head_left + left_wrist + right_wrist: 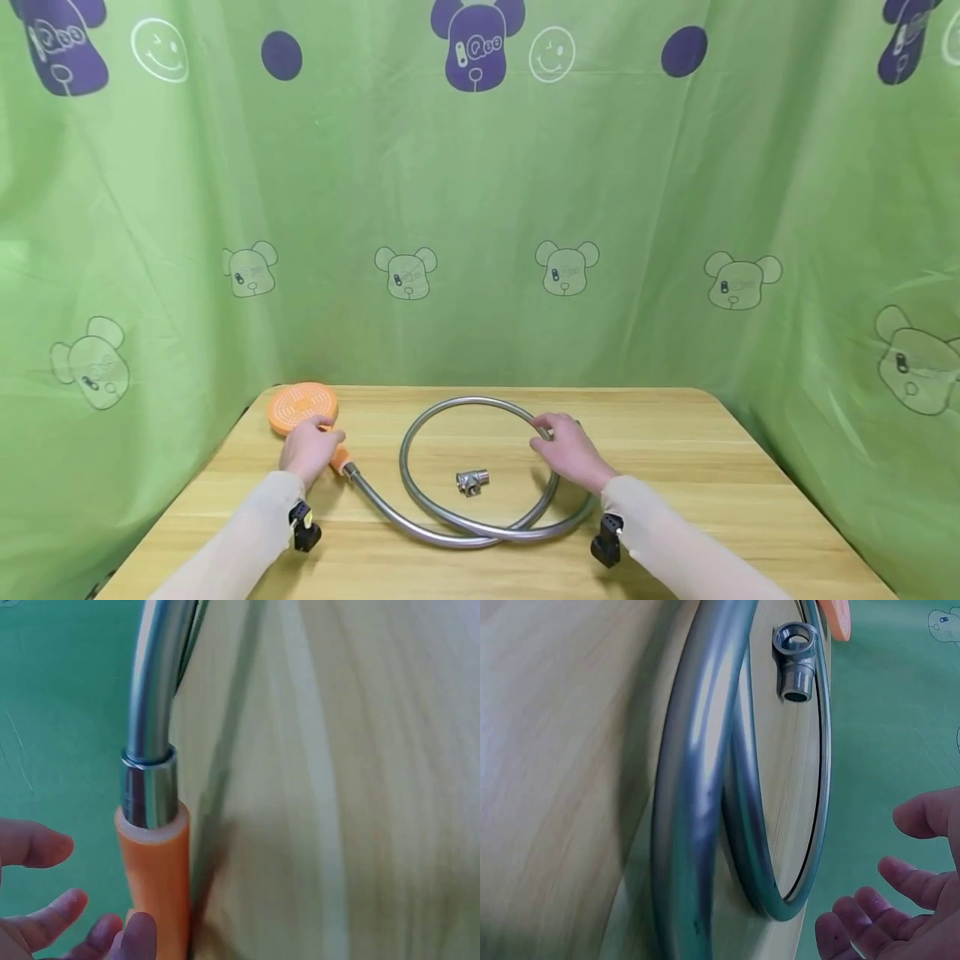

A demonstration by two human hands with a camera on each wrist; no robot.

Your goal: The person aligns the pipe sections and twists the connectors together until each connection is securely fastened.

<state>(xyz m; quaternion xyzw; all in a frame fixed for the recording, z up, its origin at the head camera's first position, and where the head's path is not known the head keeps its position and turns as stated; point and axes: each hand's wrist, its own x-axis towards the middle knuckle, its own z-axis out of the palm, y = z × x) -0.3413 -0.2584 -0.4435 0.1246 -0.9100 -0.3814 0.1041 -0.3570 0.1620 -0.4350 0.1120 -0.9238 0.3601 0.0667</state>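
Note:
An orange shower head (302, 406) lies at the table's far left, its handle (156, 885) joined by a metal collar to a silver shower hose (382, 507). My left hand (309, 450) is over the handle, fingers spread and loosely bent; in the left wrist view one fingertip (139, 934) overlaps the handle. The hose loops across the middle of the table. My right hand (572, 452) hovers by the loop's right side, with thumb and fingers (907, 881) apart and nothing between them. Inside the loop lies a small metal tee fitting (472, 482).
The wooden table (697, 517) has a green patterned curtain (480, 333) behind it and at both sides. A small black camera is strapped to each wrist. The hose crosses itself near the table's front.

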